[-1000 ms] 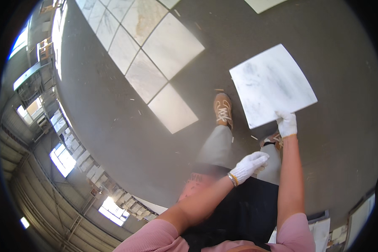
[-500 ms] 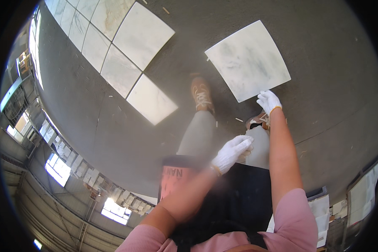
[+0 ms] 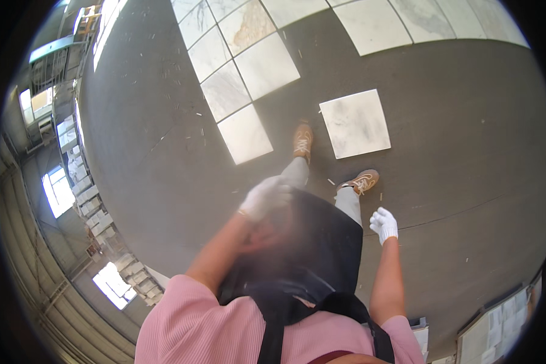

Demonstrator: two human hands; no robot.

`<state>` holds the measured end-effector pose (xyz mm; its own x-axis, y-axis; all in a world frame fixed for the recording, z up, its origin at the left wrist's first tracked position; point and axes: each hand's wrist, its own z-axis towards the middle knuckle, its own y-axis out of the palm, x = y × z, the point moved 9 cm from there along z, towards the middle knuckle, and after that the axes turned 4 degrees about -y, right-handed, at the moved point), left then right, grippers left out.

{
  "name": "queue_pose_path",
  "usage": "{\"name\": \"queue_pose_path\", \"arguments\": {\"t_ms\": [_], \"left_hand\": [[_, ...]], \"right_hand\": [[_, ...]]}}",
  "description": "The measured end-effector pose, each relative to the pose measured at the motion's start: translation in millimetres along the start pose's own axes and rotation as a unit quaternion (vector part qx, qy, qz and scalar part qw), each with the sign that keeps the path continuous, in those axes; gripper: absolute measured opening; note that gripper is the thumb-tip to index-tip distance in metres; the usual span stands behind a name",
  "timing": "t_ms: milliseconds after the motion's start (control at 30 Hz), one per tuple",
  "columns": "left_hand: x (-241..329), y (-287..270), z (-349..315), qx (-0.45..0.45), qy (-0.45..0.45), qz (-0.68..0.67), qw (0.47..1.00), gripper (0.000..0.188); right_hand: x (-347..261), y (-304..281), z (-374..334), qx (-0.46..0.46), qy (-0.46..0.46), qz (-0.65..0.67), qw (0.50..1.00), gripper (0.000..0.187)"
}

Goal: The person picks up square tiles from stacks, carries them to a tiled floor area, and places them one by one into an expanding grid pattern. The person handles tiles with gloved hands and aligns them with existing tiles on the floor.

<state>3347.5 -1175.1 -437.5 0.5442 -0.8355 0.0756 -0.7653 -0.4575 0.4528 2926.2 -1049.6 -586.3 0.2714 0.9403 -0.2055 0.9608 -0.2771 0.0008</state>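
Observation:
My left hand (image 3: 266, 198), in a white glove, is over the front of my dark apron (image 3: 321, 242). Motion smears its fingers, and I cannot make out anything in it. To the right of my legs hangs my right hand (image 3: 384, 225), also white-gloved. Its fingers are loosely bent and a little apart, holding nothing that shows. A single square marble tile (image 3: 356, 124), white with grey veining, lies flat on the floor beyond my right shoe (image 3: 363, 181). Neither hand touches it. At the left, a pale end tile (image 3: 245, 134) closes a row of laid marble tiles (image 3: 226, 91).
More marble tiles (image 3: 370, 25) run along the far side of the grey floor (image 3: 455, 121). My left shoe (image 3: 303, 143) stands between the end tile and the single tile. Small pale slivers (image 3: 330, 181) lie scattered. Stacked slabs (image 3: 88, 194) line the left wall.
My right hand has drawn back from the edge of the single tile to beside my legs. My left hand has moved left. The view has risen and shows more tiles at the far side.

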Motion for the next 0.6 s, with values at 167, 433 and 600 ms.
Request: {"name": "queue_pose_path", "arguments": {"t_ms": [167, 433, 600], "left_hand": [[25, -110, -149, 0.269, 0.087, 0.387, 0.878, 0.027], [23, -145, -156, 0.139, 0.167, 0.774, 0.594, 0.017], [84, -94, -72, 0.143, 0.052, 0.566, 0.81, 0.037]], "right_hand": [[-19, -80, -100, 0.055, -0.041, -0.038, 0.997, 0.055], [70, -170, -221, 0.071, -0.111, 0.237, 0.963, 0.037], [239, -130, -312, 0.227, -0.08, 0.232, 0.942, 0.04]]}}
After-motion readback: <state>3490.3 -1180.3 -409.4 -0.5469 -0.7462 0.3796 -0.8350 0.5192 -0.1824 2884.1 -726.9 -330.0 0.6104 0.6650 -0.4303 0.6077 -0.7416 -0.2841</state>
